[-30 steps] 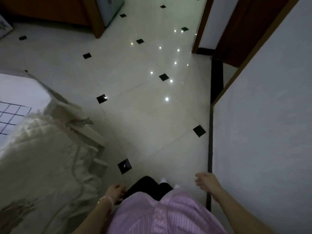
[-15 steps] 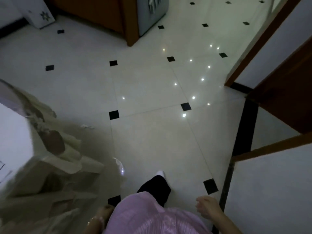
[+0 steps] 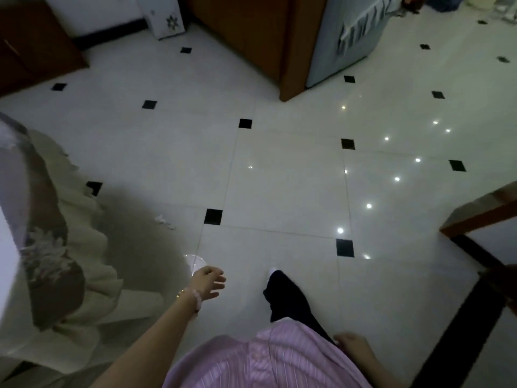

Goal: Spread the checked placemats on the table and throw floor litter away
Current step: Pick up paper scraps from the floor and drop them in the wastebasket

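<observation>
Just the head cam here. Left hand [image 3: 208, 281] is lower middle, fingers loose and apart, holding nothing. It's just beside what looks like a clear plastic cup [image 3: 195, 261] on the floor [image 3: 279, 177], contents too blurry to tell. A scrap of litter [image 3: 165, 222] lies up-left of it, near the tablecloth [image 3: 84, 275]. Right hand [image 3: 353, 344] is at the bottom edge and I can't tell its grip.

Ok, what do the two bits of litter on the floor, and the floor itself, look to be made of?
The clear piece by the left hand looks like plastic: see-through, with bright glints on its curved edge. The small scrap beyond it looks like crumpled white paper or tissue, matt; too small to be sure. The floor looks like glazed tile, glossy, mirroring small lights.
</observation>
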Demonstrator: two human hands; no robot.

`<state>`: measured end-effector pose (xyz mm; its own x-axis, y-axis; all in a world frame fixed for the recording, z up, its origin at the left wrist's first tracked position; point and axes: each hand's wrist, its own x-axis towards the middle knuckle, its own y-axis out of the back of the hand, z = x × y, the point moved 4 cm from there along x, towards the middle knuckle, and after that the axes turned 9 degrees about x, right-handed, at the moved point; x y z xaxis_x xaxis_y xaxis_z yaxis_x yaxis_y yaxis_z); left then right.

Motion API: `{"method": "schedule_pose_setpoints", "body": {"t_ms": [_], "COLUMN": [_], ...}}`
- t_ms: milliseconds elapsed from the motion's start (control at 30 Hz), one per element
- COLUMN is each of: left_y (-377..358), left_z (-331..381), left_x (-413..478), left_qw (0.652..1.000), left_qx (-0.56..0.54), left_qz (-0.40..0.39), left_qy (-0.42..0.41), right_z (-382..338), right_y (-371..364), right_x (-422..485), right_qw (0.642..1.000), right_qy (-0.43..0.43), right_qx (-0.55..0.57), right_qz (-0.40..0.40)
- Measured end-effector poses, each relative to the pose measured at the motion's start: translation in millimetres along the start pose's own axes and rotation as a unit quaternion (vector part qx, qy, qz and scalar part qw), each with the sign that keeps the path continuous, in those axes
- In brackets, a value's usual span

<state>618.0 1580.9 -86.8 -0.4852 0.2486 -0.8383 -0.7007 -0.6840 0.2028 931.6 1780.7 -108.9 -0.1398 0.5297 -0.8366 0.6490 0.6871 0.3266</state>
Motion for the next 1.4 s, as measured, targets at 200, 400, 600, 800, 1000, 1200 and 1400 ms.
{"method": "schedule_pose_setpoints", "body": {"t_ms": [200, 400, 600, 800, 1000, 1200, 1400], "left_y": [1, 1, -5, 73, 192, 227, 216], "left_z": [-30, -48, -34, 57, 112, 39, -61], "left_x": [18, 14, 47, 135, 274, 469, 648], "left_qw": [0.984, 0.933, 0.879, 0.878, 0.852, 0.807, 0.846], "left_qx": [-0.072, -0.221, -0.317, -0.358, -0.413, -0.433, -0.288], "left_qz": [0.092, 0.166, 0.163, 0.179, 0.273, 0.358, 0.404], "left_qy": [0.133, 0.229, 0.318, 0.262, 0.167, 0.183, 0.193], "right_z": [-194, -366, -447, -488, -534, -507, -435], "right_y": [-18, -109, -199, -252, -384, -603, -794], "right_x": [78, 131, 175, 207, 246, 364, 502], "right_qw": [0.985, 0.948, 0.918, 0.89, 0.857, 0.723, 0.601], "right_qy": [0.04, 0.134, 0.14, 0.082, 0.046, 0.195, 0.316], "right_qx": [-0.136, -0.225, -0.289, -0.386, -0.431, -0.521, -0.581], "right_qz": [-0.095, -0.18, -0.234, -0.227, -0.277, -0.41, -0.45]}}
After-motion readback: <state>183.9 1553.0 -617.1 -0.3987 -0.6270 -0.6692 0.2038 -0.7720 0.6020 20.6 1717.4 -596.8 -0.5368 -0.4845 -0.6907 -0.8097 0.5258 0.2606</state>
